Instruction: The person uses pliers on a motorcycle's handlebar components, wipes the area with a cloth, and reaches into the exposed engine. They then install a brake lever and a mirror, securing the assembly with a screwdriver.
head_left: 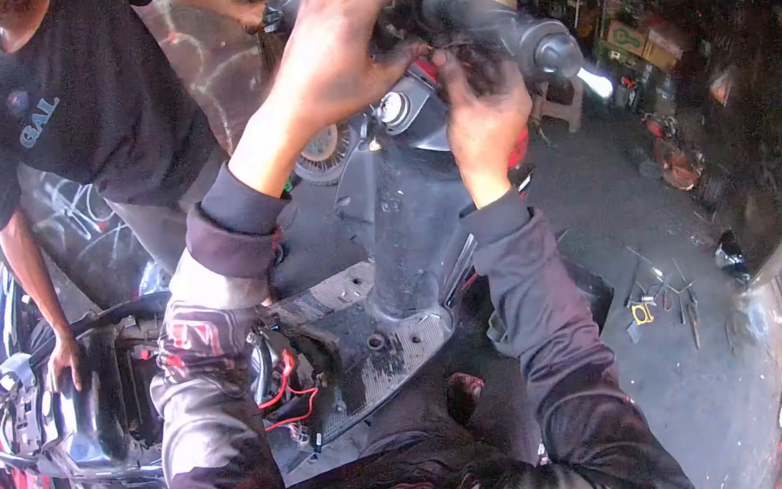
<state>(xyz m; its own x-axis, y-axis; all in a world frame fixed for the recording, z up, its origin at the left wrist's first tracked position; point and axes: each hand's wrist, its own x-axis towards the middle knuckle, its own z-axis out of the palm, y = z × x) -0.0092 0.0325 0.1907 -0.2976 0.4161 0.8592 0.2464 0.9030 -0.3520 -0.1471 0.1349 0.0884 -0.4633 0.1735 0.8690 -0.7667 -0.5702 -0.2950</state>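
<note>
Both my hands are at the handlebar (pixel 506 30) of a dark scooter, at the top of the view. My left hand (pixel 333 56) curls over the middle of the handlebar housing, its fingers bent and blurred. Close beside it, my right hand (pixel 491 118) has its fingers drawn together under the bar. What either hand grips is too blurred and hidden to make out. Just below sits the round ignition lock (pixel 393 109) on the front panel (pixel 408 222). The bar's right end points away to the right.
A person in a dark T-shirt (pixel 96 96) stands at left, one hand (pixel 65 362) on the scooter's stripped rear and the other at the handlebar. Red wires (pixel 289 386) stick out near the footboard (pixel 344 302). Several tools (pixel 666 289) lie on the floor at right. Boxes (pixel 642 40) stand behind.
</note>
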